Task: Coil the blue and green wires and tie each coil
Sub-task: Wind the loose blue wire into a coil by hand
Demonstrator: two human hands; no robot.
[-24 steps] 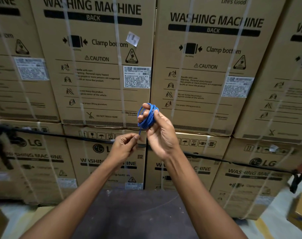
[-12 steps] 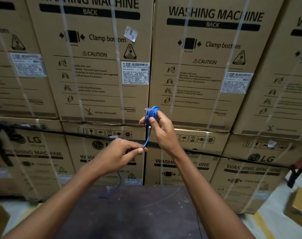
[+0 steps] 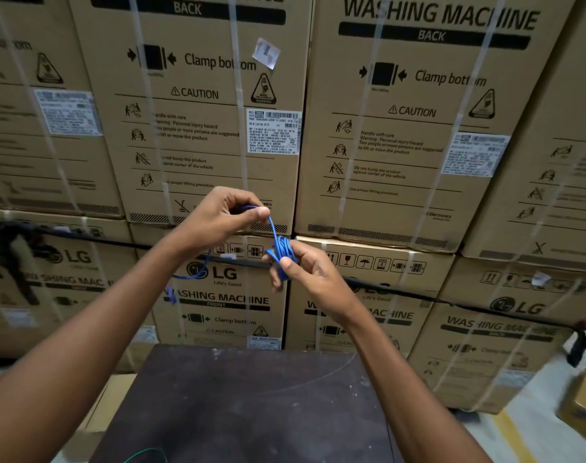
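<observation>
head view: one camera only
right hand [image 3: 313,272]: grips the blue coil [image 3: 282,251], held in the air above the worktop [image 3: 251,396]
left hand [image 3: 223,217]: pinches the blue tail, pulled up from the coil
green wire [image 3: 144,454]: lies loose at the worktop's near edge
progress: blue coiled, tie under way; green untouched

Beyond the hands: stacked cardboard boxes [image 3: 418,128], printed "WASHING MACHINE", bound with pale straps [image 3: 235,105]. White barcode label [image 3: 273,131] above the hands. Black strap [image 3: 94,238] crosses the lower boxes behind them. Dark scuffed table [image 3: 251,402] below. Small carton [image 3: 585,402] on the floor, far lower right.
</observation>
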